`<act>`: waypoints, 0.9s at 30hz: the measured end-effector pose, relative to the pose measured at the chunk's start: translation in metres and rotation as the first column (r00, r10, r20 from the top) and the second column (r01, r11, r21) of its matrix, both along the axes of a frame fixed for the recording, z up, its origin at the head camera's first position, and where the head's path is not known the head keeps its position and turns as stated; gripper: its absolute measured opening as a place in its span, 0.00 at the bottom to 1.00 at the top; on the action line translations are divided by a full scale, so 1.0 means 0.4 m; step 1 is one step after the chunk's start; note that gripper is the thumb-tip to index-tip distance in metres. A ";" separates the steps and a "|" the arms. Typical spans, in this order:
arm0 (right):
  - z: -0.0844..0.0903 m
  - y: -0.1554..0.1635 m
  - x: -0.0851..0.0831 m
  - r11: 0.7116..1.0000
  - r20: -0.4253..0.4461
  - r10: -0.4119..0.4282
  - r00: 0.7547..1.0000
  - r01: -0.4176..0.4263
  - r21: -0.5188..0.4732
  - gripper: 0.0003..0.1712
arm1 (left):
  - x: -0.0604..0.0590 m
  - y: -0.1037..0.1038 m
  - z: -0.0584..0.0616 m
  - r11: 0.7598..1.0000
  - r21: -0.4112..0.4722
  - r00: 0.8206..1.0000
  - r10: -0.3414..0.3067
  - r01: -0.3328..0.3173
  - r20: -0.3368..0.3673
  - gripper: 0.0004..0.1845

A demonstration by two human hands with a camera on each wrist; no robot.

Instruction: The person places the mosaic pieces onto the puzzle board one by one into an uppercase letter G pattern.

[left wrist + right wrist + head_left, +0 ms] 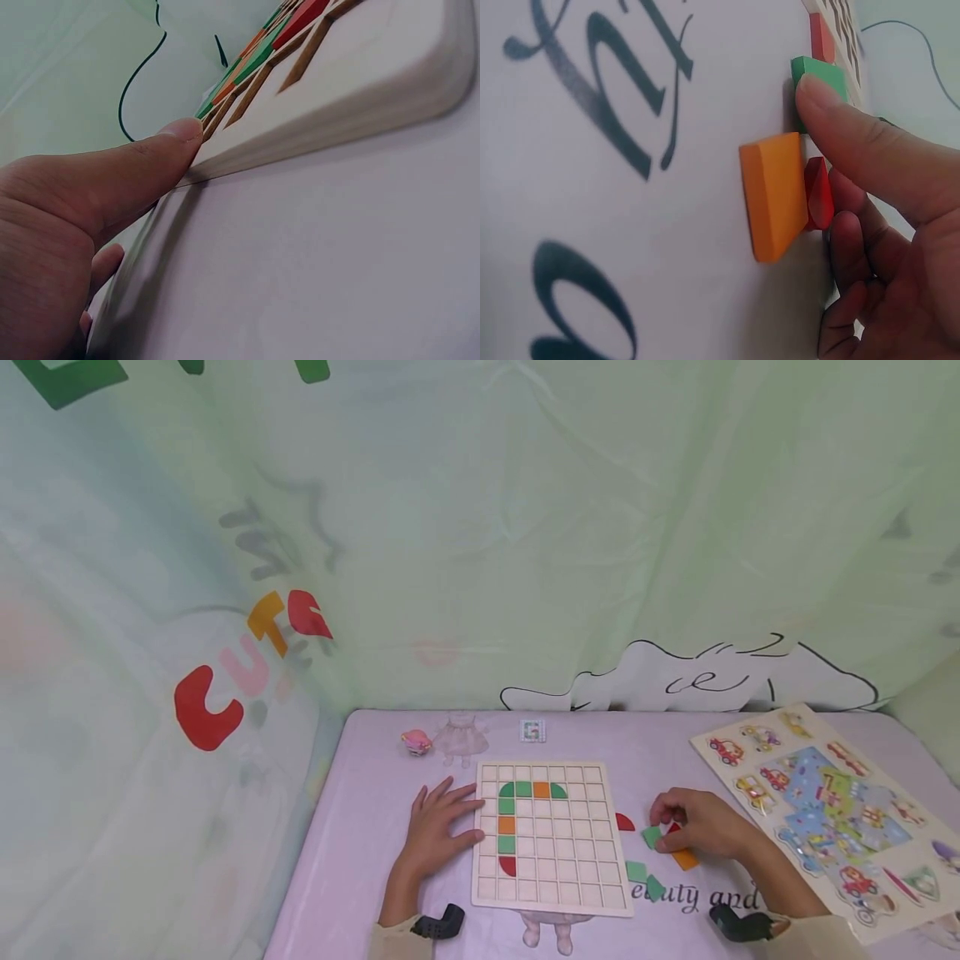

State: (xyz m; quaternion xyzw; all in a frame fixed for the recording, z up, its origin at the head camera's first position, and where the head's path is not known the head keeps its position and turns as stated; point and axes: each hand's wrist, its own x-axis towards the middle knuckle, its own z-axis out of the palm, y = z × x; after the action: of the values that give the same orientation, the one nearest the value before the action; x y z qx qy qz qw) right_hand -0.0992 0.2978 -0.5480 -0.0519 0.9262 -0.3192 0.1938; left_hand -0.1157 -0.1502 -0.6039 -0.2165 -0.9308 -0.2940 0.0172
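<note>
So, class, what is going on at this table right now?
A person is filling a pale wooden grid board with coloured tiles; green, orange and red ones already form a hook shape in it. The left hand rests flat against the board's left edge, steadying it. The right hand reaches among loose tiles beside the board, its fingers pinching a green square tile, with an orange square tile right beside it. A wooden vehicle puzzle lies further right.

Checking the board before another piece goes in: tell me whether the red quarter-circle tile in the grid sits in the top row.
No: the red quarter-circle tile sits low in the wooden grid board, below the green and orange column.
</note>
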 end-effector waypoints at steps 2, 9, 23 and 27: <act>-0.001 0.000 0.000 1.000 -0.001 0.000 1.000 0.000 0.000 0.20 | 0.001 0.000 0.000 1.000 -0.001 1.000 0.001 -0.001 0.006 0.27; 0.002 -0.002 0.001 1.000 -0.004 0.001 1.000 -0.002 -0.019 0.17 | 0.001 0.001 0.001 1.000 0.000 1.000 0.004 -0.004 0.022 0.27; 0.006 -0.004 0.000 0.999 0.009 0.004 1.000 -0.004 -0.033 0.15 | 0.004 0.002 0.007 1.000 0.006 1.000 0.004 -0.004 0.012 0.27; 0.004 -0.003 0.000 0.999 0.018 0.002 1.000 -0.001 -0.038 0.15 | 0.004 0.002 0.006 1.000 0.001 1.000 0.004 -0.004 0.013 0.27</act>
State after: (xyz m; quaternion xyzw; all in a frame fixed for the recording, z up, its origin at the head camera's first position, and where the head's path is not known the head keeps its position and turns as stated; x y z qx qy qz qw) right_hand -0.0993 0.2967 -0.5466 -0.0535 0.9182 -0.3368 0.2013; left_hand -0.1141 -0.1494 -0.6014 -0.2126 -0.9312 -0.2958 0.0119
